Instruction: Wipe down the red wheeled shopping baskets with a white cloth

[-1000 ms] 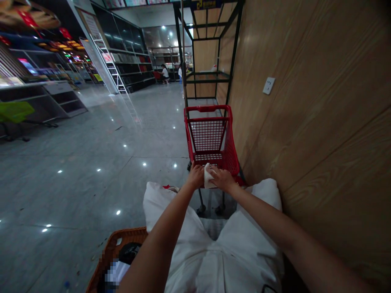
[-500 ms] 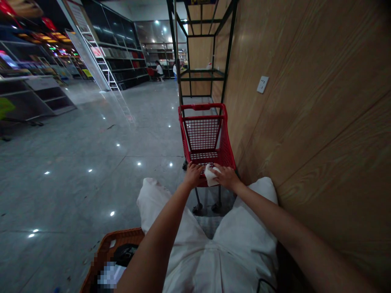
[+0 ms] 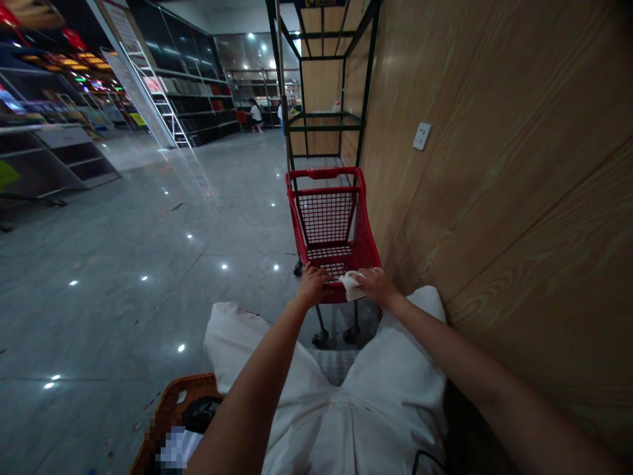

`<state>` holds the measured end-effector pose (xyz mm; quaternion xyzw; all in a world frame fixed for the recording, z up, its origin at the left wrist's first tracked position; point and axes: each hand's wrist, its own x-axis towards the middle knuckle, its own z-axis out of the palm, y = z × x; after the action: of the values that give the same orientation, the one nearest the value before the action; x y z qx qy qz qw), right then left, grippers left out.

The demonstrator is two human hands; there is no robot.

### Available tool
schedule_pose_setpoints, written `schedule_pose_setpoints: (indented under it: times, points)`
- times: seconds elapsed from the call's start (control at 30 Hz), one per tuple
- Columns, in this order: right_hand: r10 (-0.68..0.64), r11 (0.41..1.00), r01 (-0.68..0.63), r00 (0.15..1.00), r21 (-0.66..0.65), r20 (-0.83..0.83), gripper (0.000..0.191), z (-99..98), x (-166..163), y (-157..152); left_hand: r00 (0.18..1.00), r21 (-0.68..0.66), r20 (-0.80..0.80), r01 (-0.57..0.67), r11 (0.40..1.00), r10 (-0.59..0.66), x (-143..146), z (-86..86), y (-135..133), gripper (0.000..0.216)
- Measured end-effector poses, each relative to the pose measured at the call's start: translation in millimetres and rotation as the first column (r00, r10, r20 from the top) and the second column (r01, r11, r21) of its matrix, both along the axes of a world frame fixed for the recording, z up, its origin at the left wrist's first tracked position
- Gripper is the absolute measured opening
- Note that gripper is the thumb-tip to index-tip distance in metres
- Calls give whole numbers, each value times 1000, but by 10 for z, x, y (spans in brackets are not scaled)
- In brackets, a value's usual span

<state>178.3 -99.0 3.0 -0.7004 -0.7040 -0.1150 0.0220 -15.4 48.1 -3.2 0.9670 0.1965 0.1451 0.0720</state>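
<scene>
Red cart (image 3: 330, 218) stands by wood wall (image 3: 494, 165), its near rim at person's knees. Left hand (image 3: 312, 285) closed on that rim. Right hand (image 3: 376, 285) pinches white wipe (image 3: 351, 285) against rim, wiping, prob mid-step. Next stroke needs steady cart.

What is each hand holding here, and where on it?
The left hand grips the near rim of the red cart. The right hand holds a white cloth by one end, pressed on that rim.
</scene>
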Motion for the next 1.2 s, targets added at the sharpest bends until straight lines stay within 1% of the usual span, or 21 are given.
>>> schedule_pose_setpoints:
  times: [0.1, 0.2, 0.27, 0.33, 0.43, 0.5, 0.57, 0.63, 0.7, 0.8, 0.87, 0.93, 1.03, 1.13, 1.2]
  points:
    - [-44, 999, 44, 999, -14, -19, 46, 26, -244, 104, 1000, 15, -5, -18, 1000, 18, 67, -15, -58, 20]
    - [-64, 998, 63, 997, -23, -32, 49, 22, -518, 253, 999, 17, 4, -36, 999, 36, 87, -17, -71, 15]
    - [-60, 998, 59, 998, -18, -31, 47, 3, -566, 300, 1000, 16, 4, -24, 1000, 24, 60, -9, -37, 14]
    - [-24, 1000, 24, 1000, -17, -19, 43, -17, -468, 281, 1000, 25, -6, 5, 1000, -4, 9, 9, 26, 12]
    - [16, 1000, -16, 1000, -2, -8, 39, -32, -163, 180, 999, 56, -41, 37, 998, -35, -70, 57, 133, 17]
    - [33, 999, -33, 999, 16, -10, 39, -22, 5, 126, 997, 76, -69, 37, 996, -32, -96, 92, 178, 20]
    - [19, 1000, -19, 1000, 17, -11, 39, -6, 49, 128, 996, 82, -93, 21, 996, -13, -90, 117, 184, 21]
    - [-44, 999, 43, 999, -5, -10, 41, 4, -44, 199, 995, 73, -96, -29, 997, 36, -54, 124, 154, 19]
    - [-82, 996, 82, 997, -23, -15, 44, -1, -227, 325, 991, 64, -82, -100, 993, 105, 1, 112, 112, 16]
    - [-61, 998, 61, 998, 0, -31, 45, -23, -498, 534, 982, 66, -51, -180, 981, 183, 85, 73, 87, 19]
    - [-53, 998, 53, 998, 18, -33, 44, -31, -572, 625, 981, 65, -44, -186, 980, 189, 115, 56, 112, 23]
    - [-48, 999, 48, 999, 9, -24, 42, -26, -521, 644, 985, 60, -51, -161, 985, 164, 116, 60, 155, 20]
    - [-32, 999, 32, 999, -12, 5, 41, -6, -260, 542, 989, 44, -72, -128, 991, 131, 87, 99, 201, 14]
    - [-20, 1000, 20, 1000, -16, 18, 40, 5, 18, 387, 987, 23, -86, -135, 991, 137, 75, 132, 198, 14]
    - [-36, 999, 36, 999, -15, 8, 41, 3, 89, 337, 984, 18, -91, -151, 988, 152, 94, 133, 179, 14]
